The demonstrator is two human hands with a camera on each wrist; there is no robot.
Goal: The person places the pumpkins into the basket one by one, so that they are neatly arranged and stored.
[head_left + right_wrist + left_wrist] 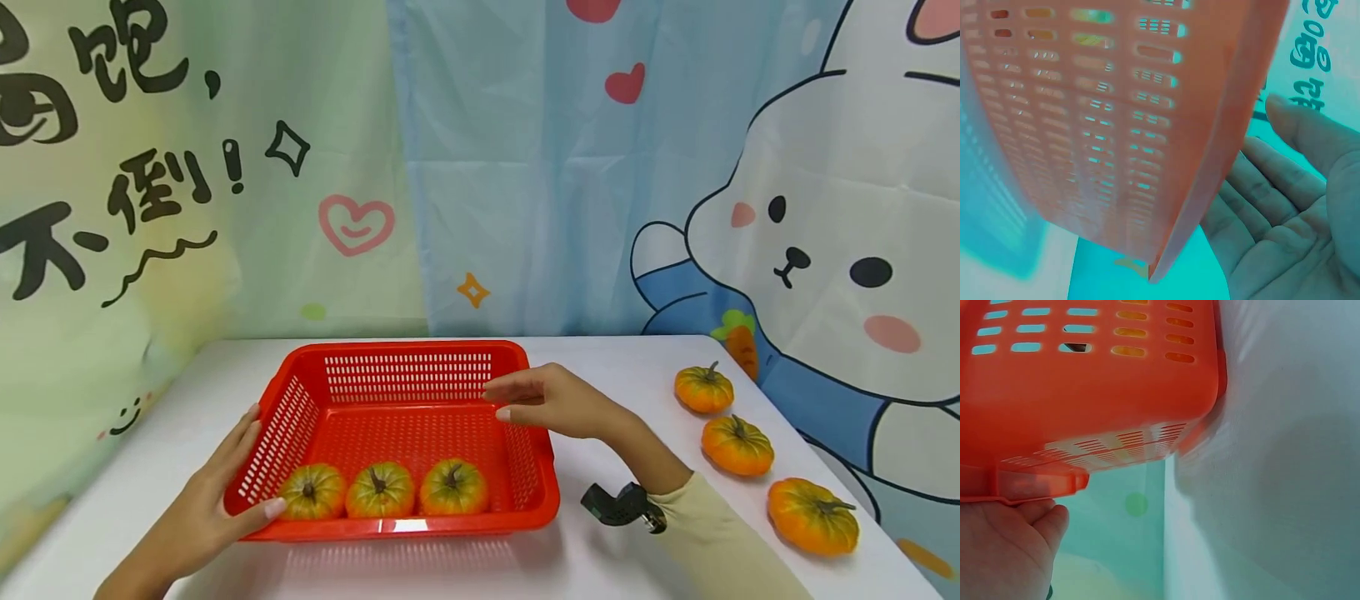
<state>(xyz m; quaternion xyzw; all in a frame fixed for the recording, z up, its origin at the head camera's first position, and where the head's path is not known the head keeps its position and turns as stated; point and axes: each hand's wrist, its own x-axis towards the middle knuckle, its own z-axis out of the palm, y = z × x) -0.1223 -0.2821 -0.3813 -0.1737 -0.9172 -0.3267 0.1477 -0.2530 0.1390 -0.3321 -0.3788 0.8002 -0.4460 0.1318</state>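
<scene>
A red plastic basket (420, 527) with slotted walls stands on the white table. Three orange-green pumpkins, a left one (312, 492), a middle one (380, 490) and a right one (453, 487), sit in a row along its front inside wall. My left hand (213, 496) rests against the basket's front-left rim, fingers extended along the outer side and thumb over the edge. Over the right rim my right hand (558, 402) hovers, fingers stretched and thumb apart, holding nothing. In the right wrist view the open palm (1279, 231) faces the basket's rim.
On the table's right side lie three more pumpkins, a far one (703, 388), a middle one (738, 446) and a near one (812, 517). A printed curtain (517, 225) hangs behind the table (600, 362). A black wrist device (622, 505) is by the right sleeve.
</scene>
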